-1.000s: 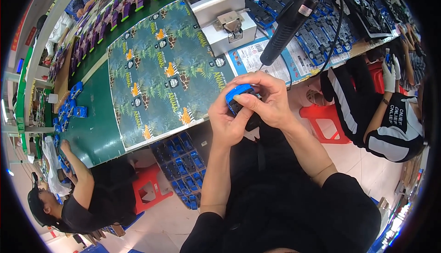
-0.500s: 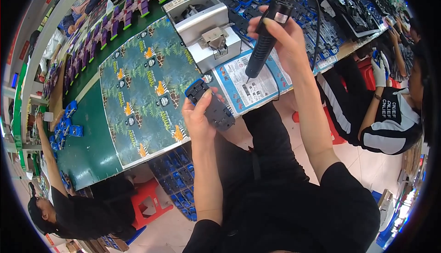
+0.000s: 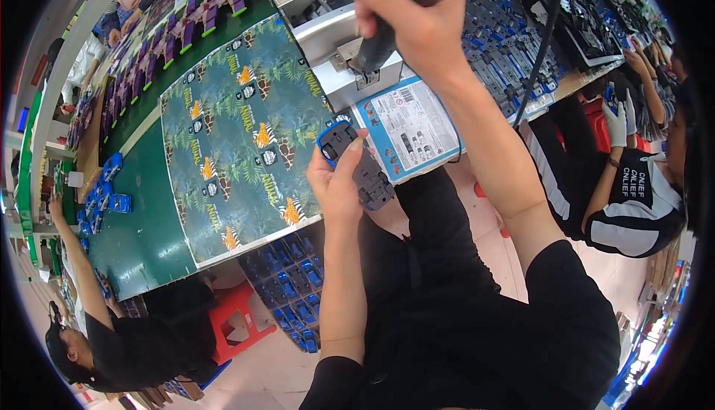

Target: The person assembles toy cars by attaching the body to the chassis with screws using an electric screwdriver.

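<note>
My left hand (image 3: 335, 190) grips a toy car (image 3: 370, 180), its dark grey underside facing up and a blue body edge showing at the far end. The thumb lies across the chassis, just off the table's front edge. In my right hand (image 3: 432, 37) is a black electric screwdriver (image 3: 378, 46), slanting down to the left. Its lower end is at the small metal bracket on the front of a silver box-shaped screw feeder (image 3: 344, 88). The bit's tip is hidden there, so I cannot tell whether it touches.
Jungle-print sheeting (image 3: 246, 134) and a printed blue-and-white card (image 3: 417, 138) cover the table. Rows of car chassis (image 3: 499, 52) lie at the right. A black cable (image 3: 542, 56) hangs beside my right arm. Blue car parts (image 3: 104, 194) lie left; co-workers sit on both sides.
My right hand has lifted the screwdriver from above the printed card, up and left to the screw feeder. The left hand with the toy car has shifted slightly right.
</note>
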`<move>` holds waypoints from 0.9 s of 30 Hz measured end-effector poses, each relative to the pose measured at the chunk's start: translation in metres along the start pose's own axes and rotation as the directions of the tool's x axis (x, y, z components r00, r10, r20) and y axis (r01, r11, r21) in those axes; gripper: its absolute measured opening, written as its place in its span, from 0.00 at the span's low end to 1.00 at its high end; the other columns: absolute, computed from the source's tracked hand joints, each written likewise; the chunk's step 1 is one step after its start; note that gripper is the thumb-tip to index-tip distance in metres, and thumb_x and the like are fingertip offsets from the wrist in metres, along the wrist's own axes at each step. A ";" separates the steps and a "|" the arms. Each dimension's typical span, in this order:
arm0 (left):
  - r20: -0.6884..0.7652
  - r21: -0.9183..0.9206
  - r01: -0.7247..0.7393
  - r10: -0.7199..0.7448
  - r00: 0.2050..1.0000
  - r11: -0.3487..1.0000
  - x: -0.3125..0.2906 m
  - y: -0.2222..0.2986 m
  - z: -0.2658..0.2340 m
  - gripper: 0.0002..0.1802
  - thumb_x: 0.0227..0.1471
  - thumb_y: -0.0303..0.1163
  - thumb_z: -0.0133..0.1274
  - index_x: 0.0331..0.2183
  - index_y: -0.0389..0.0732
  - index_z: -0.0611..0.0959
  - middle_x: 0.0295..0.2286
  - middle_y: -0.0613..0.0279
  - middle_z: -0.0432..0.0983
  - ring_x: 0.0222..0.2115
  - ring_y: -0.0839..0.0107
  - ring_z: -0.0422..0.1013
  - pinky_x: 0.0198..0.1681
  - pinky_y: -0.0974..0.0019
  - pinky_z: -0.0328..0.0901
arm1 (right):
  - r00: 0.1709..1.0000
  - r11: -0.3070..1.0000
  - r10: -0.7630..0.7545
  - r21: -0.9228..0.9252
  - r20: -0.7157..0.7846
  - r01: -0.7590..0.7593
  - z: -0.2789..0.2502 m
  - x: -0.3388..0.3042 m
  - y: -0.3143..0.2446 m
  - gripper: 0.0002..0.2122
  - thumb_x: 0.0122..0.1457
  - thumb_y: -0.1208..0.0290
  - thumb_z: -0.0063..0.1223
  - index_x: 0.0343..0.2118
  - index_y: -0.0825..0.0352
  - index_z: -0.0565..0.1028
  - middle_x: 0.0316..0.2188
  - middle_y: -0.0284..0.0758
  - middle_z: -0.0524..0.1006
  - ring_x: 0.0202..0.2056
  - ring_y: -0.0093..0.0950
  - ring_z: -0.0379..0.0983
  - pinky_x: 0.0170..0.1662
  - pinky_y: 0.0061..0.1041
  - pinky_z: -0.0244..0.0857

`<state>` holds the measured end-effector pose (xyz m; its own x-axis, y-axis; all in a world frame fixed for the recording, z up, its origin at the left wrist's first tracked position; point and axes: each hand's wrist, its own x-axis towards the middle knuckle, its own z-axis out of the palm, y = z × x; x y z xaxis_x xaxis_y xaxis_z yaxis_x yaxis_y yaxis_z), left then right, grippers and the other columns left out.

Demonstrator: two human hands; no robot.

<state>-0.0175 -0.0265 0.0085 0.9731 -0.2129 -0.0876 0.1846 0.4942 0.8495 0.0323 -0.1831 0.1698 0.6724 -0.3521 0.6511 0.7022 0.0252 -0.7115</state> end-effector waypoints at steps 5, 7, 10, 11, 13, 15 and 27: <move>0.019 0.014 0.006 -0.006 1.000 1.000 -0.002 0.001 0.002 0.12 0.54 0.25 0.56 0.42 0.35 0.78 0.37 0.52 0.80 0.28 0.71 0.77 0.31 0.66 0.74 | 0.987 0.992 0.078 -0.106 0.140 -0.064 0.008 0.009 0.010 0.12 0.55 0.72 0.64 0.18 0.68 0.75 0.11 0.26 0.72 0.12 0.15 0.66 0.16 0.17 0.58; 0.004 0.025 0.003 -0.003 1.000 1.000 -0.001 0.000 -0.002 0.12 0.54 0.25 0.56 0.42 0.35 0.78 0.36 0.52 0.80 0.29 0.70 0.77 0.32 0.65 0.74 | 0.987 0.995 0.059 -0.086 0.149 -0.046 0.014 0.013 0.010 0.12 0.55 0.71 0.64 0.18 0.68 0.75 0.11 0.26 0.72 0.11 0.15 0.65 0.15 0.17 0.57; 0.009 -0.040 0.034 -0.034 0.999 0.999 -0.002 0.003 0.000 0.12 0.53 0.24 0.56 0.41 0.34 0.78 0.36 0.52 0.81 0.29 0.69 0.77 0.33 0.65 0.74 | 0.970 0.982 0.185 -0.076 0.155 -0.175 0.019 0.019 0.010 0.12 0.56 0.71 0.64 0.19 0.69 0.76 0.12 0.27 0.73 0.11 0.16 0.65 0.14 0.18 0.57; 0.008 -0.042 0.027 -0.027 1.000 0.999 -0.002 0.004 0.000 0.12 0.53 0.24 0.56 0.41 0.34 0.78 0.36 0.52 0.81 0.29 0.69 0.77 0.33 0.65 0.74 | 0.951 0.965 0.258 -0.093 0.171 -0.245 0.014 0.020 0.008 0.12 0.55 0.71 0.64 0.20 0.70 0.76 0.13 0.29 0.73 0.11 0.18 0.66 0.15 0.19 0.58; 0.003 -0.075 0.056 -0.056 0.998 0.996 -0.003 0.003 0.001 0.12 0.53 0.22 0.56 0.42 0.34 0.79 0.35 0.56 0.81 0.29 0.73 0.76 0.34 0.68 0.72 | 0.909 0.912 0.402 0.039 0.113 -0.409 0.005 0.010 -0.003 0.10 0.55 0.71 0.64 0.22 0.71 0.77 0.12 0.32 0.72 0.11 0.21 0.67 0.15 0.21 0.60; -0.013 -0.083 0.041 -0.043 0.999 0.996 -0.003 0.004 0.001 0.12 0.52 0.22 0.57 0.41 0.33 0.79 0.35 0.56 0.81 0.28 0.73 0.76 0.33 0.69 0.72 | 0.939 0.924 0.335 0.168 0.084 -0.344 -0.002 -0.009 -0.021 0.08 0.56 0.74 0.61 0.26 0.72 0.76 0.14 0.35 0.73 0.12 0.24 0.67 0.18 0.22 0.61; 0.052 0.024 -0.007 0.006 0.999 1.000 0.000 0.000 -0.001 0.12 0.51 0.24 0.58 0.40 0.34 0.81 0.33 0.57 0.81 0.27 0.73 0.76 0.31 0.69 0.72 | 0.975 0.960 0.069 0.253 0.210 -0.123 -0.013 -0.055 -0.002 0.06 0.64 0.70 0.43 0.33 0.66 0.68 0.21 0.39 0.71 0.18 0.27 0.68 0.29 0.31 0.69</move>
<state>-0.0175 -0.0261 0.0077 0.9658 -0.2534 -0.0554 0.1741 0.4750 0.8626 -0.0092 -0.1757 0.1319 0.7536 -0.1456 0.6410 0.6506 0.3039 -0.6960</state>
